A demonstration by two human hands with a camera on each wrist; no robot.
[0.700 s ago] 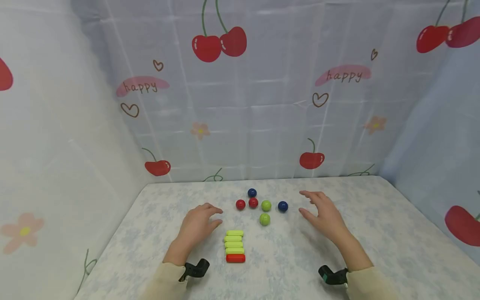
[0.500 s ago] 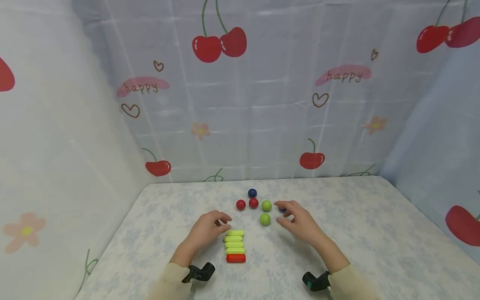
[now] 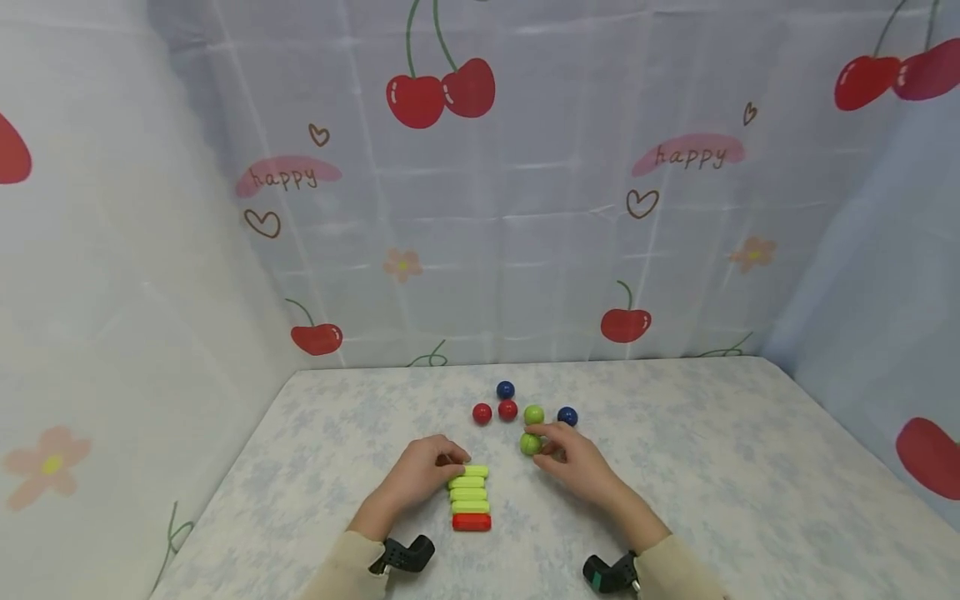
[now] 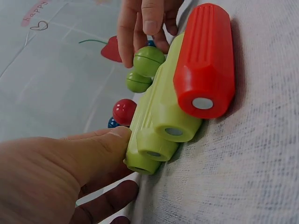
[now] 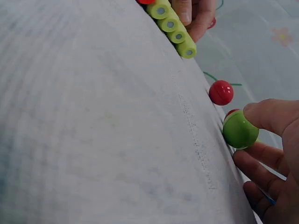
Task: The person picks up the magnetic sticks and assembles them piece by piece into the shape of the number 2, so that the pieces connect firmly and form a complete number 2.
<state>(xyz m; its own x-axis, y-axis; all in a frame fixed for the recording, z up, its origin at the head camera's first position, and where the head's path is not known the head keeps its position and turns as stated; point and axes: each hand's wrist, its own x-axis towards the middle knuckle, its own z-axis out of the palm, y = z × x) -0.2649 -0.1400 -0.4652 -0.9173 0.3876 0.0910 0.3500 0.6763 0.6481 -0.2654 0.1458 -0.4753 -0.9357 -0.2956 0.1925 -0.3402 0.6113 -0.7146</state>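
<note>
Several yellow-green toy rods (image 3: 470, 494) with grey discs in their ends lie side by side, a red rod (image 3: 472, 522) nearest me. At the left end of the farthest yellow-green rod (image 3: 477, 472), my left hand (image 3: 420, 475) pinches with thumb and index finger; the thumb presses its side in the left wrist view. My right hand (image 3: 581, 465) has thumb and index finger on either side of the nearer green ball (image 5: 240, 130). Behind that ball sits a second green ball (image 3: 534, 414).
Two red balls (image 3: 482, 413) and a dark blue ball (image 3: 506, 389) stand farther back. Another blue ball (image 3: 567, 416) is just beyond my right hand. A cherry-printed curtain (image 3: 525, 208) encloses the back and sides of the pale table (image 3: 705, 450).
My right hand has moved left, past the blue ball, to the nearer green ball. The left hand has shifted right and closed its fingertips on the farthest rod.
</note>
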